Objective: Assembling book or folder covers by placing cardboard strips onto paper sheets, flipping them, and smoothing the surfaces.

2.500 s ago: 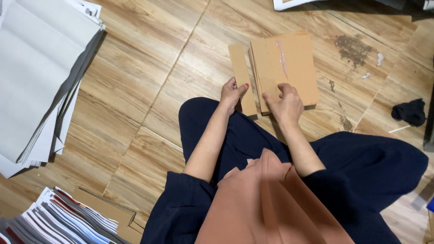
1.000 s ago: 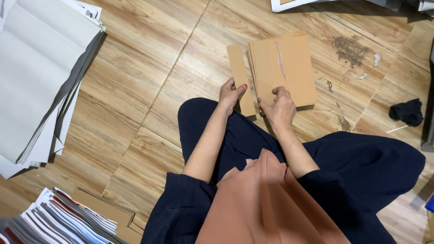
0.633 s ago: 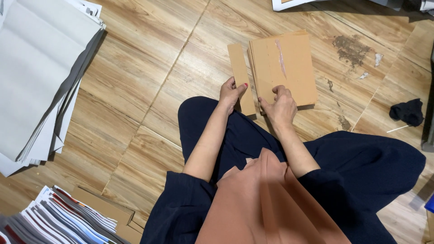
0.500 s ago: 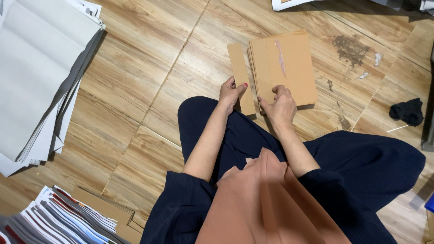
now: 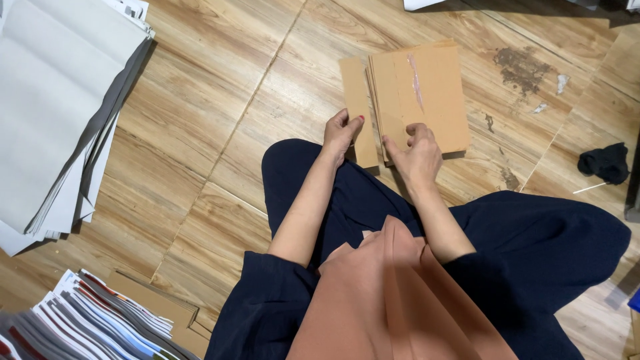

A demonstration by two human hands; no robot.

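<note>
Left hand (image 5: 341, 131) pinches narrow cardboard strip (image 5: 355, 107) | right hand (image 5: 418, 150) clamps cardboard stack (image 5: 420, 93) edge, steadying it | wooden floor (image 5: 220, 133), 12 o'clock of knees

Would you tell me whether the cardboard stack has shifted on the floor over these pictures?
No: the cardboard stack sits equally close to the dark floor stain.

Brown cardboard sheets (image 5: 420, 93), pale glossy streak down the top one. Narrow cardboard strip (image 5: 355, 107) same brown. Floor (image 5: 220, 120) light wood-grain planks with a dark brown stain (image 5: 522, 69). Grey-white paper stack (image 5: 57, 107). Multicoloured striped stack (image 5: 87, 323). Black cloth (image 5: 603, 162). Navy trousers (image 5: 533, 247), rust-orange top (image 5: 393, 300).
</note>
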